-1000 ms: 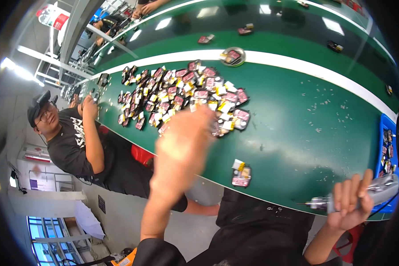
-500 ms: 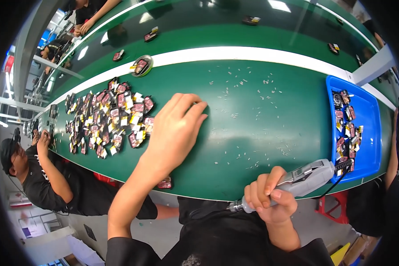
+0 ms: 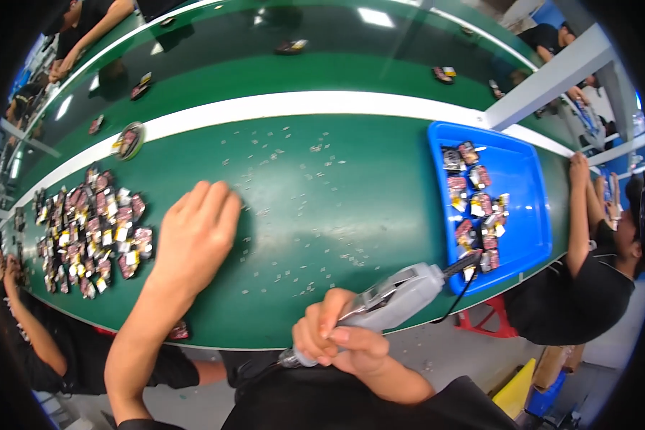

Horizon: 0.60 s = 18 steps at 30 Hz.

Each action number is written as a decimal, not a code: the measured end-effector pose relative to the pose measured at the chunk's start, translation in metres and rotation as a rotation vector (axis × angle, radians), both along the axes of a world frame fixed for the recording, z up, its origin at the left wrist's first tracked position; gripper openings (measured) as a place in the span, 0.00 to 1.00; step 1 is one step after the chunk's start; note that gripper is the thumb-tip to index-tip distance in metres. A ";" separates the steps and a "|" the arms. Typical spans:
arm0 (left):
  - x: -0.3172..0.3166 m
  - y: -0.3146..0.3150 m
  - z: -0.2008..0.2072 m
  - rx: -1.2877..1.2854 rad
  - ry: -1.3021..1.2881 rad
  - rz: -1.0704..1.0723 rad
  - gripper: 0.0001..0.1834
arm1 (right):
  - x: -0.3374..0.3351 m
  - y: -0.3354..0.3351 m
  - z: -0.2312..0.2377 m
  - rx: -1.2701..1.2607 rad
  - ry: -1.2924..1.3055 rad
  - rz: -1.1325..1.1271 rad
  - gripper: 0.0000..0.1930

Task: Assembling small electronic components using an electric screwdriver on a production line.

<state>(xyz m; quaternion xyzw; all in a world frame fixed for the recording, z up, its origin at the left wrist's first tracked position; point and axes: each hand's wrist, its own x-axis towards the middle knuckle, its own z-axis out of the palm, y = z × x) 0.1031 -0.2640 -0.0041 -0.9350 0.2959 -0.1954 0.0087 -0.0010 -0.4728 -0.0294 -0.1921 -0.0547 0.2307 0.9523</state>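
My right hand [image 3: 347,337] is wrapped around a grey electric screwdriver [image 3: 401,295], its bit end pointing left near the table's front edge and its black cord trailing right. Above the green tabletop, my left hand [image 3: 199,233] is back-up with fingers curled under, hiding whatever may be in them. To its left lies a heap of small black parts [image 3: 86,233] with reddish faces and white-and-yellow tags. Right of my left hand, many tiny pale bits [image 3: 304,193] are scattered over the green surface.
A blue tray [image 3: 527,201] at the right holds several similar parts. A round dish [image 3: 129,141] with parts stands by the white rail [image 3: 294,102]. Beyond it, parts sit on a green strip. Co-workers sit left, right and across; a grey post [image 3: 552,75] rises at the back right.
The view has swung right, so tray, heap and scattered bits appear further left. My left fingers have curled in more. The screwdriver stays in my right hand.
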 end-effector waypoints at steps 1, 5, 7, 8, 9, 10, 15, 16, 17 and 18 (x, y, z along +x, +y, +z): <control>-0.002 -0.002 0.002 -0.046 0.032 -0.005 0.13 | -0.001 -0.003 -0.001 0.001 0.008 -0.008 0.05; -0.041 -0.007 0.016 -0.345 0.079 0.017 0.15 | -0.004 -0.002 0.003 0.003 0.010 -0.072 0.05; -0.077 -0.001 0.026 -0.472 0.181 0.117 0.12 | -0.004 0.004 0.006 0.019 0.010 -0.068 0.06; -0.091 0.010 0.017 -0.499 0.219 0.127 0.13 | -0.003 0.007 0.006 0.009 0.022 -0.070 0.06; -0.098 0.002 0.017 -0.537 0.186 0.123 0.15 | -0.002 0.008 0.006 -0.011 0.037 -0.087 0.06; -0.106 0.014 0.003 -0.574 0.184 0.090 0.14 | 0.000 0.009 0.009 -0.016 0.053 -0.095 0.06; -0.123 -0.004 0.016 -0.682 0.282 0.145 0.09 | 0.009 0.002 0.026 -0.032 -0.029 -0.198 0.06; -0.125 -0.006 0.016 -0.752 0.326 0.136 0.08 | 0.010 0.002 0.028 -0.031 -0.030 -0.202 0.06; -0.127 -0.007 0.015 -0.821 0.371 0.127 0.07 | 0.011 0.002 0.030 -0.037 -0.039 -0.228 0.06; -0.130 -0.008 0.014 -0.818 0.372 0.122 0.07 | 0.012 0.001 0.033 -0.041 -0.047 -0.257 0.06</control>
